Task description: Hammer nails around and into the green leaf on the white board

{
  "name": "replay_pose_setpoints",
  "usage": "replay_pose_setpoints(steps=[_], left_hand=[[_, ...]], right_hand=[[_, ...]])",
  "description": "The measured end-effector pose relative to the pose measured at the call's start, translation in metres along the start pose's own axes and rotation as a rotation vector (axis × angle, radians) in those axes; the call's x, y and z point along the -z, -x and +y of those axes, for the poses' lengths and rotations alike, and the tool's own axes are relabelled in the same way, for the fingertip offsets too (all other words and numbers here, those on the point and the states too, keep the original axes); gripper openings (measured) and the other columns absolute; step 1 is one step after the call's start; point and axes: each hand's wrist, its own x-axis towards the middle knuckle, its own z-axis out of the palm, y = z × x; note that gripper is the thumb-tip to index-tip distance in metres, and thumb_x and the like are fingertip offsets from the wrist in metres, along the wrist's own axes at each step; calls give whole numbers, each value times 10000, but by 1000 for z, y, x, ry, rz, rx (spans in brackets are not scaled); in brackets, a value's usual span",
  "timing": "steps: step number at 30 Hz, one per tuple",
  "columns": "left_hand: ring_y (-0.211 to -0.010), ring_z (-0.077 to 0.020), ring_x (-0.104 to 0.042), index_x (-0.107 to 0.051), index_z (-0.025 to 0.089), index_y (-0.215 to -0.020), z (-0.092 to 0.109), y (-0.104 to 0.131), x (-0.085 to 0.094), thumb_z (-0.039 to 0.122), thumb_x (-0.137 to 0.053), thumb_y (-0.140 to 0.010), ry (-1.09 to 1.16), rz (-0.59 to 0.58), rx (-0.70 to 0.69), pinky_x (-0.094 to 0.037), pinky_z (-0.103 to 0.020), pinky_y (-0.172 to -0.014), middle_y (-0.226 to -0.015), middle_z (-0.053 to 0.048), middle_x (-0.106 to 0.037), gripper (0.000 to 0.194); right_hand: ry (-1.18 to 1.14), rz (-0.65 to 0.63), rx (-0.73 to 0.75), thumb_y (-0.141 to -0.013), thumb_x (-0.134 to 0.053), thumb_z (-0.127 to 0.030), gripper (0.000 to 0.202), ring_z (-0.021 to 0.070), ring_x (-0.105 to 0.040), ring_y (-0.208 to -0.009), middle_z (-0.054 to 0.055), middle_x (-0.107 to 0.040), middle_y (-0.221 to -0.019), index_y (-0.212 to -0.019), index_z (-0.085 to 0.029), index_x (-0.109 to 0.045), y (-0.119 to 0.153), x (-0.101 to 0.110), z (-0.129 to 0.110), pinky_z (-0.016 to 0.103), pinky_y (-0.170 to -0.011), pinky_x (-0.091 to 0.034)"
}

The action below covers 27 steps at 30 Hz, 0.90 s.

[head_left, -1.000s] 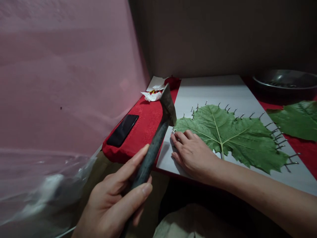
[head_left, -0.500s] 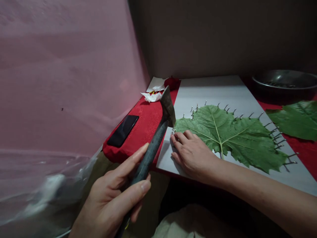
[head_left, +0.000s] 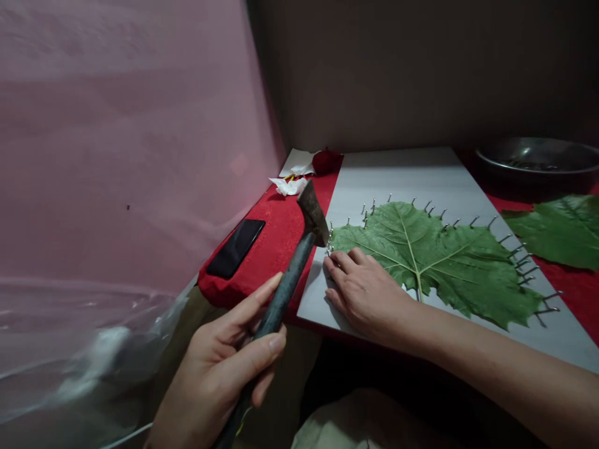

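Observation:
My left hand [head_left: 219, 362] is wrapped round the dark handle of a hammer [head_left: 312, 212]. The hammer's worn metal head is raised beside the left edge of a large green leaf [head_left: 444, 265]. The leaf lies on a white board [head_left: 397, 168], and several nails [head_left: 475, 221] stand along its upper and right edges. At the leaf's left tip, my right hand [head_left: 362, 290] rests on the board with its fingers closed around a small nail [head_left: 329, 251]. The fingertips partly hide this nail.
A black phone [head_left: 236, 247] lies on the red cloth [head_left: 276, 231], left of the board. Crumpled white tissue [head_left: 289, 186] is behind it. A metal bowl [head_left: 538, 169] and a second leaf [head_left: 561, 234] are at the right. Pinkish plastic sheeting [head_left: 116, 156] hangs at the left.
The hammer head has moved slightly down and left, away from the right fingertips, uncovering nails at the leaf's left edge. My right hand keeps its place on the board.

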Motion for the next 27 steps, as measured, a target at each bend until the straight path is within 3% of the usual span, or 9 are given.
replay_pose_setpoints(steps=[4,10,15,19,24,27], left_hand=[[-416,-77,-447,-519,308,-1339,2,5,2,324,-756,-674,-17,146,-53,-344,-212,-428,-692,0,-656,706],[-411,-69,-384,-524,255,-1340,-8,-5,-7,298,-655,-774,-54,-45,22,-304,-195,-440,-486,58,-484,582],[-419,-45,-426,-537,308,-1317,-7,-1,-4,284,-681,-765,43,39,-56,-327,-195,-463,-678,19,-602,572],[-410,-49,-405,-534,282,-1321,-6,-4,-1,262,-670,-772,88,73,-107,-276,-187,-445,-584,37,-542,566],[-403,-67,-382,-452,195,-1385,-18,-23,2,239,-637,-799,72,-17,-69,-235,-193,-445,-453,72,-446,616],[-403,-65,-374,-425,171,-1399,-27,-32,4,228,-619,-810,46,-59,-70,-236,-199,-448,-455,74,-449,623]], right_hand=[[-17,-5,1,-933,-377,-363,458,270,-430,-971,132,-558,-1145,-1261,-87,-538,-1,1,0,411,-882,-373],[-53,1,1,-933,-387,-350,387,272,-434,-983,125,-575,-1093,-1133,-105,-610,0,1,1,413,-902,-366],[-90,9,-8,-926,-418,-343,346,251,-439,-959,110,-573,-1115,-1122,-135,-613,0,3,2,399,-892,-376],[-120,18,7,-946,-381,-306,324,232,-460,-967,103,-573,-1142,-1061,-150,-641,0,5,2,382,-892,-381],[-211,81,-47,-942,-381,-250,293,221,-509,-1013,117,-560,-1167,-1003,-134,-643,-1,9,3,374,-891,-412],[-347,100,-97,-928,-379,-202,267,186,-557,-927,107,-584,-1089,-970,-137,-634,-3,10,9,345,-840,-452]])
